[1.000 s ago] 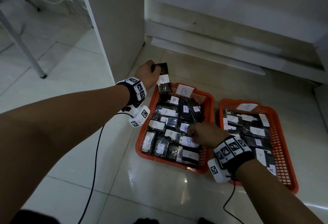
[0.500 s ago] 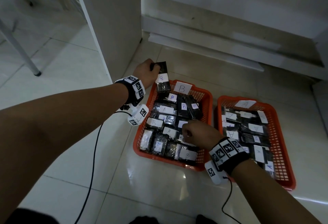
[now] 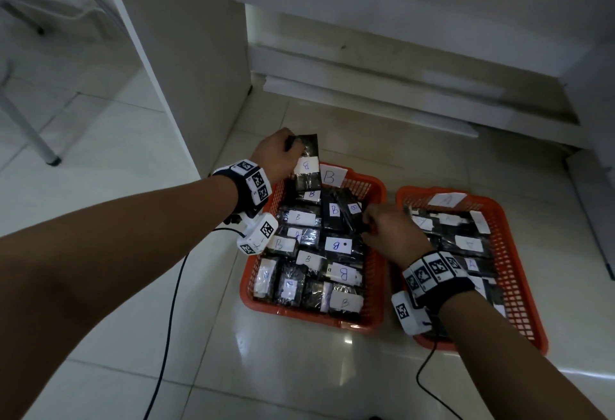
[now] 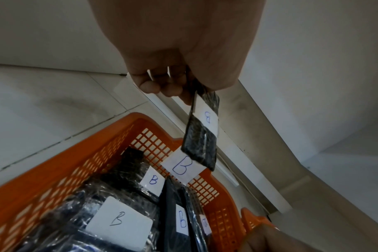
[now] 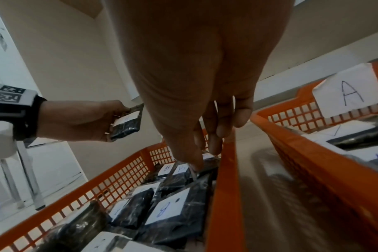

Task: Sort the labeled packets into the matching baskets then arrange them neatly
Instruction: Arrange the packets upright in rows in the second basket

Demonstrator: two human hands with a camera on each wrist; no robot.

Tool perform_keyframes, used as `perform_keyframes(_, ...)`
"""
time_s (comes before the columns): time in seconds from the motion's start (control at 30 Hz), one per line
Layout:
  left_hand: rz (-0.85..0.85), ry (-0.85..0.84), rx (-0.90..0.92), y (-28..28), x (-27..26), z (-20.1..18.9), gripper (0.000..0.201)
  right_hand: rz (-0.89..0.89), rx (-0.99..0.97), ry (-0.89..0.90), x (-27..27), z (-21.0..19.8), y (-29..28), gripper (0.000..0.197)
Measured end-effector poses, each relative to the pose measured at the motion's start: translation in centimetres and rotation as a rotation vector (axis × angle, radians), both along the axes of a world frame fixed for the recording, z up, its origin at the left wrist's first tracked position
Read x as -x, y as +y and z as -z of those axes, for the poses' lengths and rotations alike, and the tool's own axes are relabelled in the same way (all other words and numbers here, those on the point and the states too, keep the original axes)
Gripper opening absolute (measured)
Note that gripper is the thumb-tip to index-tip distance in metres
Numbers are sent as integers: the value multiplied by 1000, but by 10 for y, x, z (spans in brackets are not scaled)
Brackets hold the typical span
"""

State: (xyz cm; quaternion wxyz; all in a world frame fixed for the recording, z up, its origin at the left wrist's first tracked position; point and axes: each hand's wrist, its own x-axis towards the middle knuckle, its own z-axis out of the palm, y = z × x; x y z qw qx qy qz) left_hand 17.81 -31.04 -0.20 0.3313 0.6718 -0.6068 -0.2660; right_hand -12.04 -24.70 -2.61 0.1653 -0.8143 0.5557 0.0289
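One B packet point(image 4: 202, 129) dangling below left hand point(image 4: 179, 51) fingertips, above B basket point(image 4: 76, 163).

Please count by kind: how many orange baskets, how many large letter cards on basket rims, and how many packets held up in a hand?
Orange baskets: 2, B basket and A basket
Letter cards: 2, B card and A card
Held packet: 1, in left hand
Total: 5

Bare forearms wear black wristbands point(image 3: 254, 186) carrying white coded marker blocks and trailing black cables point(image 3: 166, 336).
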Motion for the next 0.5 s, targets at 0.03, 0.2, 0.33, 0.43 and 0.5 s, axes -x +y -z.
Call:
perform_keyframes(0.03,-10,-3,2,0,-1,0,22,-8,6,8,-2,1,-1,25)
perform_keyframes(0.2,-97,11,-4,-1,-17,7,25,67,78,44,-16,5,-8,44)
perform_keyframes(0.33,-115,36,-13,-1,-22,11,25,97,-4,154,-30,7,-23,52)
perform_keyframes(0.43,-109,34,-18,0,-21,12,25,167,-76,144,-35,5,-30,59)
perform_keyframes(0.5,-109,28,-12,1,-19,13,23,201,-132,143,-39,5,-32,57)
